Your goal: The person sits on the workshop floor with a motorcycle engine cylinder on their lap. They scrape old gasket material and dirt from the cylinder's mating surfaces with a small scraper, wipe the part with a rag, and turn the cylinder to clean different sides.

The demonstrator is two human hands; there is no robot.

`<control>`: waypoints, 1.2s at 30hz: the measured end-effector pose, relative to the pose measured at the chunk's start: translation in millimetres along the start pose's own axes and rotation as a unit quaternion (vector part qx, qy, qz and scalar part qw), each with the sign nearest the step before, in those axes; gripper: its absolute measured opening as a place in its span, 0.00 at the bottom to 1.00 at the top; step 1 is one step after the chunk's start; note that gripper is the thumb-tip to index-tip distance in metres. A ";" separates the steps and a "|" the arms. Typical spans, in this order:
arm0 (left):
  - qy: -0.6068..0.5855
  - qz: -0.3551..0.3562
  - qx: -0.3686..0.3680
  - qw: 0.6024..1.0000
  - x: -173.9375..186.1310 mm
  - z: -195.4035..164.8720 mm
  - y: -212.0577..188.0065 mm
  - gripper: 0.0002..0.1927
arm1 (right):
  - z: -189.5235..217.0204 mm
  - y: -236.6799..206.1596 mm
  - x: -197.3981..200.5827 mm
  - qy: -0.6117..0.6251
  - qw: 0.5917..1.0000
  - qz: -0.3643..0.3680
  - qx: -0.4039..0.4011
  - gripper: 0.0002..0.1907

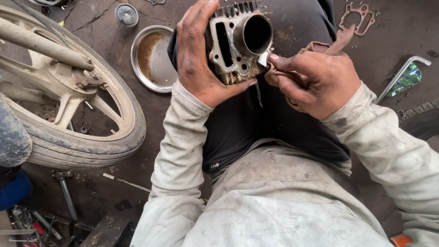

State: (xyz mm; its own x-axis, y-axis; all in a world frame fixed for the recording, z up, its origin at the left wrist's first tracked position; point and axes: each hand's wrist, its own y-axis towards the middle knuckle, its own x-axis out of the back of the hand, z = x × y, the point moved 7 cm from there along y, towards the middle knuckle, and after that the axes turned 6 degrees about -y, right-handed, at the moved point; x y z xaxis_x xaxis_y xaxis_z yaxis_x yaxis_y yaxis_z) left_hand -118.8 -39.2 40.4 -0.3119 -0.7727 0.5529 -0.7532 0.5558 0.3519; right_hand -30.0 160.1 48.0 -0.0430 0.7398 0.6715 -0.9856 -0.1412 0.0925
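Cylinder block (240,40), finned grey metal with a round bore, sits over the lap, held up near the knees. Motorcycle wheel (68,99) lies on the floor to the left; a shallow metal bowl (154,57) just beyond it. Left hand (199,53) wraps the block's side, fingers closed. Right hand (313,79) pinches a small blade (264,57) against the block's face, beside the bore.

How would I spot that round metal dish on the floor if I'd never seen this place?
Start at the big motorcycle wheel on the left, then look just right of its tyre, beside the person's left hand. The shallow steel bowl lies there on the dark floor. Unlike the small round cap above it, it is wide, shiny-rimmed and brown-stained inside.
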 end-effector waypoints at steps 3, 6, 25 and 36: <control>0.015 -0.009 0.000 1.000 2.6 -1.5 -1.0 0.66 | 9.4 9.2 -1.2 -0.056 0.997 0.018 0.041 0.16; 0.008 -0.006 -0.006 1.000 3.7 -1.0 -1.4 0.67 | 9.0 14.4 -1.3 -0.102 0.992 0.058 0.053 0.16; 0.020 -0.005 -0.009 1.000 3.8 1.2 5.9 0.61 | 5.8 14.4 -9.6 -0.060 0.998 0.033 0.015 0.11; 0.046 -0.039 -0.005 0.998 -5.7 -8.7 3.9 0.55 | 27.5 13.0 -21.7 0.118 0.991 -0.006 -0.071 0.10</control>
State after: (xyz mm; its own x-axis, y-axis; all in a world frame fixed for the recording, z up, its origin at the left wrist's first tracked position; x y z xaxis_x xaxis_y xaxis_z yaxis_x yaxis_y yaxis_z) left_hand -114.9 -30.0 45.2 -0.1969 -0.7825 0.5907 -0.7672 0.4981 0.4041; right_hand -37.4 124.1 54.8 -0.0523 0.8760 0.4795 -0.9986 -0.0510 -0.0158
